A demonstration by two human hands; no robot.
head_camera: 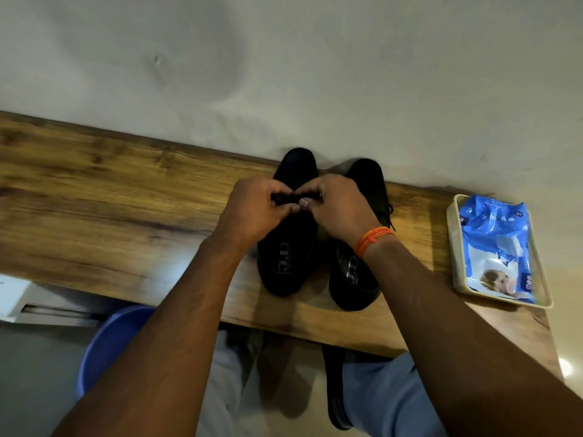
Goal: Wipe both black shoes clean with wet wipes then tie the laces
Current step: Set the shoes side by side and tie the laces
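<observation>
a pale wall (284,58) fills the upper half of the view, and a long wooden shelf (110,190) runs along its foot. under the shelf's near edge sit a blue-violet tub (107,342) at the left and the person's light trousers (385,395) and a dark sandal (336,389).

two black shoes stand side by side on the shelf, toes against the wall, heels toward the person. the left shoe (285,263) has both hands above its lacing; the right shoe (353,279) is just beside it, its laces (390,216) showing at its right side.

a cream tray (451,244) rests on the shelf well to the right of the shoes, holding a blue wet wipes pack (495,244).

the left hand (252,209) and right hand (337,206) meet over the left shoe, fingers curled, each pinching the black lace (285,198) stretched short between them. an orange thread band (372,239) circles the right wrist.
</observation>
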